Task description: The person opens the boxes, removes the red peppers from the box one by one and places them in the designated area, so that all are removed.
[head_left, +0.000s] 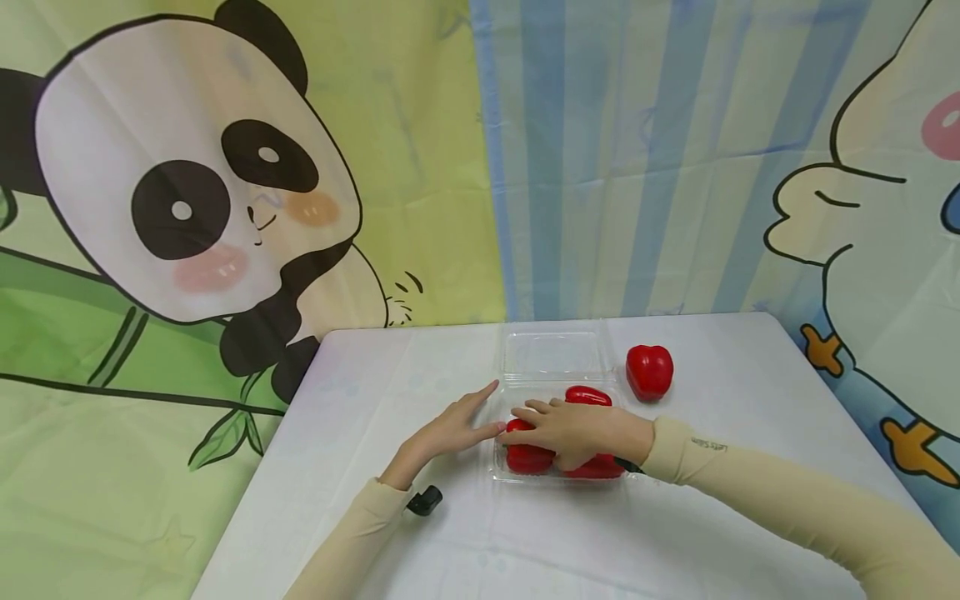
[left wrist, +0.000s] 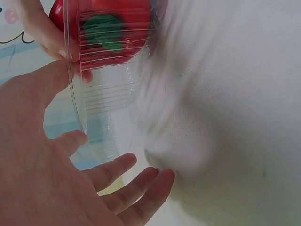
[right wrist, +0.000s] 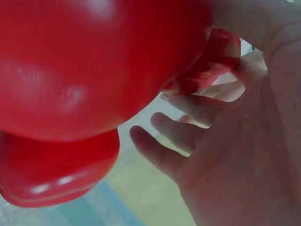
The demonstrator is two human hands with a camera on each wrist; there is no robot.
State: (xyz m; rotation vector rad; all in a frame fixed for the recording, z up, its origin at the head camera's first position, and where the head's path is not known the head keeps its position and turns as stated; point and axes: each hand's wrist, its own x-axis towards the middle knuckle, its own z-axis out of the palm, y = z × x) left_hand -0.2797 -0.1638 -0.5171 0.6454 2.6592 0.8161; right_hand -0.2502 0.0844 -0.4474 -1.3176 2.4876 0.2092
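Note:
A clear plastic clamshell box [head_left: 517,478] lies with its lid [head_left: 555,354] folded back. Inside are red bell peppers: one at the left [head_left: 528,458], one at the back [head_left: 588,394] and one at the front right [head_left: 596,468]. Over the box my right hand [head_left: 573,427] spreads its fingers, with fingertips at the left pepper; in the right wrist view a large red pepper [right wrist: 94,70] fills the upper left beside the palm. My left hand [head_left: 450,427] is at the box's left side, its fingers apart and thumb tip at the rim [left wrist: 71,89].
Another red bell pepper [head_left: 649,372] sits on the white-covered table [head_left: 720,375], right of the lid. A curtain [head_left: 420,167] with a panda and stripes hangs behind the table. A small black device [head_left: 425,501] is at the left wrist.

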